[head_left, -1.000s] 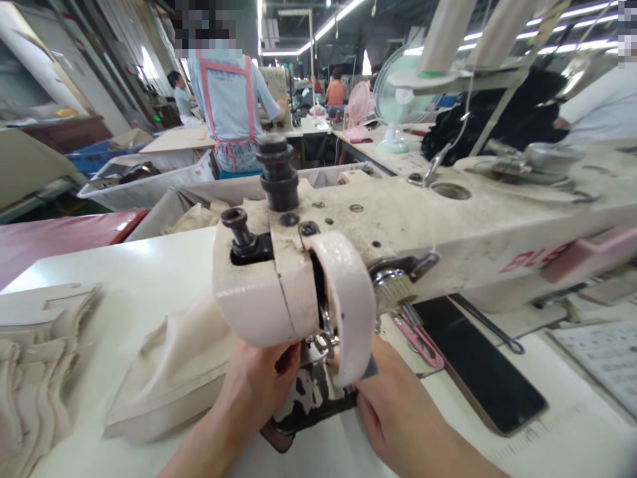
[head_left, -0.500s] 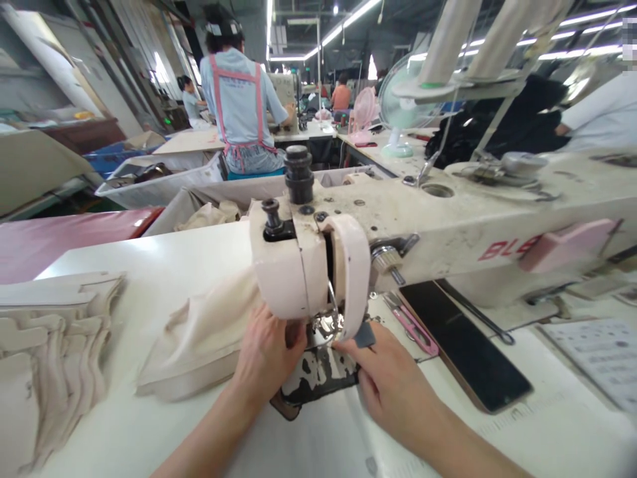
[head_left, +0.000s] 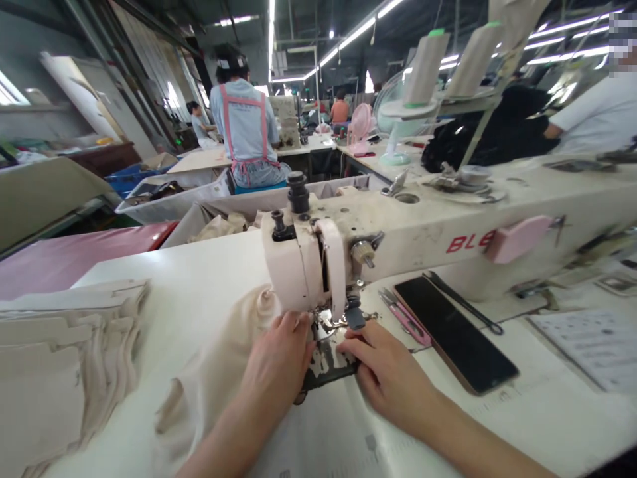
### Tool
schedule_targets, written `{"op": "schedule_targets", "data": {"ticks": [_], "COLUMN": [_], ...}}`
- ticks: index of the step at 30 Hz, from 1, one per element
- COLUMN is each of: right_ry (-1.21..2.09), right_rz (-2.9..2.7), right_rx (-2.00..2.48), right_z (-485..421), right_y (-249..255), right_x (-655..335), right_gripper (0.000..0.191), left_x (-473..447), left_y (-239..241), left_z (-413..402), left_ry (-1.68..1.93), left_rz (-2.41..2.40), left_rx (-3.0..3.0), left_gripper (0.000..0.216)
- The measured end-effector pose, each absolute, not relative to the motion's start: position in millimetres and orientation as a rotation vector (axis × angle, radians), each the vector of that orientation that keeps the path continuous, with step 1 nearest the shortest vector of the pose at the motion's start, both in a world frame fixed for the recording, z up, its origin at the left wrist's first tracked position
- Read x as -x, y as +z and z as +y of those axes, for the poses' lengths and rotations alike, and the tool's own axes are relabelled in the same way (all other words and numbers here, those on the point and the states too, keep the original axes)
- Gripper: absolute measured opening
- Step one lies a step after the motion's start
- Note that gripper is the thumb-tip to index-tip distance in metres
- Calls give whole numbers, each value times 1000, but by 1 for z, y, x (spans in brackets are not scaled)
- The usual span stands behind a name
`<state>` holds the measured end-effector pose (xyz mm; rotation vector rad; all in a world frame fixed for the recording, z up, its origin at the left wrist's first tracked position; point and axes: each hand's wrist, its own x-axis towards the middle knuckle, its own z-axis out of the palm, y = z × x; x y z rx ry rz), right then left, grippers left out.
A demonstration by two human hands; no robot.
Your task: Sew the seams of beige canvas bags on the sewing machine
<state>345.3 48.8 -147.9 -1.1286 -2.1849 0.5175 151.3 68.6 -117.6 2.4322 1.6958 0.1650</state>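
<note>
A cream-coloured sewing machine [head_left: 293, 265] with a worn needle plate [head_left: 331, 355] stands before me. My left hand [head_left: 279, 352] is at the left of the presser foot [head_left: 328, 320], its fingers bent and closed on the edge of a beige fabric piece [head_left: 231, 352]. That fabric lies in loose folds left of the machine head and beside my left forearm. At the right of the foot is my right hand [head_left: 378, 358], thumb and forefinger pinched close to the plate. What they hold, if anything, is hidden. A small grey tab [head_left: 355, 318] sits just above those fingers.
Stacked beige fabric pieces [head_left: 44, 372] lie at the left. On the right are pink-handled thread snips [head_left: 411, 323], a black phone [head_left: 455, 335] and a printed sheet [head_left: 582, 345]. A cloth-filled bin [head_left: 189, 222] stands behind the table. A person in an apron [head_left: 246, 129] sits beyond.
The view has shifted slightly. The beige fabric has turned and bunched, now reaching down along my left forearm. Both hands remain beside the presser foot, the left one with its fingers drawn closer together.
</note>
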Motion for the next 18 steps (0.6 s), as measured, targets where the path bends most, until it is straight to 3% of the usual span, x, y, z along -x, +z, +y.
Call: {"op": "schedule_targets", "data": {"ticks": [12,15,18], "right_ry": [610,941,1345], "right_rz": [-2107,-1920,-1578], "right_rx": [1128,1077,896], "right_z": [45,25,4], "right_y": [-145,-144,-146], "right_x": [-337,-322,-298], "right_gripper": [53,56,61], "left_x": [-104,-103,-106], "left_y": [-116,-124,-125], "left_z": [17,5,3], "left_ry": [75,247,594], "left_rz": [1865,1652,1477], "left_rx": [-2163,-2300,-2366], "left_gripper": [52,77,76]}}
